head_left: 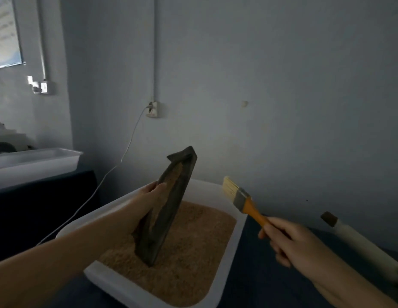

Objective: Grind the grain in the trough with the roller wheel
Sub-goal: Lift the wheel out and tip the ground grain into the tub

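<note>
A white tray is sitting on a dark tabletop. A paintbrush with an orange handle is pointing up and left. At far left another white tray is resting on a dark table. A wall socket is feeding a white cable that is hanging down to the left. A poster is hanging top left.

The trough is showing dark grey-brown, with a tan streak of grain dust lining its groove. Beneath it, the tray is showing white, and the grain filling it is looking sandy brown. Right of the trough, the brush is displaying pale yellow bristles, a grey metal band and an orange handle.
</note>
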Tool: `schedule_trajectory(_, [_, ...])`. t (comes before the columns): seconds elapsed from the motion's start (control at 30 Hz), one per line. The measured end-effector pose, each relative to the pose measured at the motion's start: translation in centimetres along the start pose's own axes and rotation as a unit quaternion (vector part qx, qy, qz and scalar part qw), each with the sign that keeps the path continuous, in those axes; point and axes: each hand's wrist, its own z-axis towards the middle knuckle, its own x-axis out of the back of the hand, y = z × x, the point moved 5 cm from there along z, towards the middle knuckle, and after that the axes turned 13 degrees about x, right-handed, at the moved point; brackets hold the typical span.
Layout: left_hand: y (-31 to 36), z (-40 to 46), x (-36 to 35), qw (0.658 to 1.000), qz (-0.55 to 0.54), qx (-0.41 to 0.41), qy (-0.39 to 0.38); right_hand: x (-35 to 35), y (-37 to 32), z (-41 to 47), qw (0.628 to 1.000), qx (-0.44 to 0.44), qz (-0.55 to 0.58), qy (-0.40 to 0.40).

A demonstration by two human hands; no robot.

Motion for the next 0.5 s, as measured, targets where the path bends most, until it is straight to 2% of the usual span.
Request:
schedule_trajectory(0.1, [-0.1,0.7,0.5,0.991,0.112,-0.067,0.012,-0.7,0.1,0.9,1.000,0.000,-0.004,0.001])
schedule_trajectory(0.17, [0.2,1.0,0.4,0.976,0.194,-0.091,0.047,-1.1,0.4,1.6,1.000,0.001,-0.010,0.001])
schedule_trajectory(0.27, [0.9,0.1,0.0,0.920,0.326,-0.183,0.117,-1.7,0.5,2.4,1.000,0.005,-0.025,0.001])
schedule_trajectory(0.33, [1.0,-0.4,-0.1,0.889,0.357,-0.247,0.143,-2.2,0.7,2.8,0.999,0.003,-0.034,-0.008])
schedule_trajectory(0.4, [0.8,-0.3,-0.1,0.871,0.378,-0.269,0.160,-2.6,1.1,3.3,0.999,-0.009,-0.042,-0.022])
schedule_trajectory(0.5, [0.4,0.2,0.1,0.883,0.369,-0.239,0.165,-2.8,1.0,4.1,1.000,-0.025,0.000,-0.002])
